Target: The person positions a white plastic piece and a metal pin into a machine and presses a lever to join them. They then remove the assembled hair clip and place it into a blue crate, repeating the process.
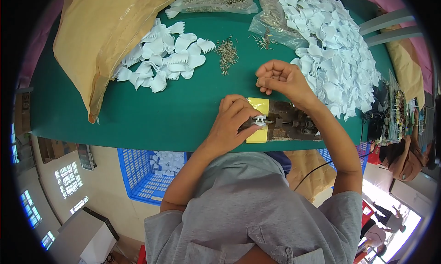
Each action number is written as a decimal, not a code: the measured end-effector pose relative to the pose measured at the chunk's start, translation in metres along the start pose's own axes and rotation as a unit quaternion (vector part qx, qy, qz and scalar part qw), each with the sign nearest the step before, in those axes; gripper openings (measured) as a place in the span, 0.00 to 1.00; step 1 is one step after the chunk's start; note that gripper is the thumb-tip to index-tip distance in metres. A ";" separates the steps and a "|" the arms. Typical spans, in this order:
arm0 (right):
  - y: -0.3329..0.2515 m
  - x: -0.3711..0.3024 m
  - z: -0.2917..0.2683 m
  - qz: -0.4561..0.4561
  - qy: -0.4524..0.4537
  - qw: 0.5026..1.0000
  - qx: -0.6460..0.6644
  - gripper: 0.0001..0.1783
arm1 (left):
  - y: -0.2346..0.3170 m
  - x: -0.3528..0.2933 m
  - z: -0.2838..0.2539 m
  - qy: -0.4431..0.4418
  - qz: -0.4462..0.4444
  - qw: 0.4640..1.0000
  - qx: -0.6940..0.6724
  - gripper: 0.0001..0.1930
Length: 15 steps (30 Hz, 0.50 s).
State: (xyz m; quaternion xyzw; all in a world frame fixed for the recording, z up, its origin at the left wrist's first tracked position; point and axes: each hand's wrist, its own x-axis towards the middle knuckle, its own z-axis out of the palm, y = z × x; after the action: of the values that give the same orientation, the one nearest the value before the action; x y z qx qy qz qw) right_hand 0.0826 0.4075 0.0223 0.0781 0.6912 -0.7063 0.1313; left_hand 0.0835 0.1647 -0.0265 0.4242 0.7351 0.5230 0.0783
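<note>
My left hand (232,122) is closed around a small white plastic piece (260,120), holding it at the end of a small brown metal bench machine (290,119). A yellow plate (257,106) lies under that end of the machine. Just beyond the machine hovers my right hand (284,81), fingers curled and thumb pressed to the fingertips. Whatever it pinches is too small to make out. Beyond my hands, a heap of small metal pins (227,54) and a scatter of longer thin pins (264,42) lie on the green table (183,110).
White toothed plastic pieces form a large pile (328,48) at right and a smaller one (165,57) at left, beside a tan sack (110,34). Clear bags (216,1) of small parts lie at the back. A blue basket (138,172) stands below the table's near edge.
</note>
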 end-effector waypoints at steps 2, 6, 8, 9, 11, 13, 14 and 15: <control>-0.003 -0.004 -0.001 0.001 0.007 1.000 0.016 0.09 | 0.001 -0.001 0.000 -0.002 -0.007 1.000 -0.001 0.15; -0.012 -0.024 0.001 0.028 0.023 0.999 0.021 0.11 | -0.001 0.000 0.001 0.001 -0.002 1.000 -0.002 0.15; -0.015 -0.040 0.010 0.015 0.018 1.000 -0.015 0.10 | -0.001 0.002 0.000 -0.001 0.010 1.000 0.006 0.15; -0.016 -0.049 0.020 0.022 0.041 0.996 -0.077 0.07 | -0.001 0.001 0.000 0.007 0.012 1.000 0.007 0.16; -0.011 -0.062 0.032 -0.105 0.056 0.962 -0.245 0.04 | -0.002 -0.001 0.001 0.007 0.003 1.000 0.001 0.16; -0.007 -0.072 0.041 -0.125 0.057 0.956 -0.260 0.05 | -0.006 -0.001 0.003 0.011 0.002 1.000 0.000 0.17; -0.004 -0.077 0.045 -0.113 0.078 0.954 -0.265 0.06 | -0.007 0.000 0.003 0.008 0.000 1.000 -0.002 0.17; -0.001 -0.081 0.048 -0.101 0.100 0.952 -0.271 0.06 | -0.006 0.001 0.002 0.007 0.002 1.000 -0.002 0.17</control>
State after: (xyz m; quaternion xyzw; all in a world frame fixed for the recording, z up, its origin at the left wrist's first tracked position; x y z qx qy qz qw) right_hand 0.1625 0.3655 0.0484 0.0392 0.8704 -0.4908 0.0059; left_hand 0.0810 0.1661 -0.0322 0.4213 0.7341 0.5276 0.0727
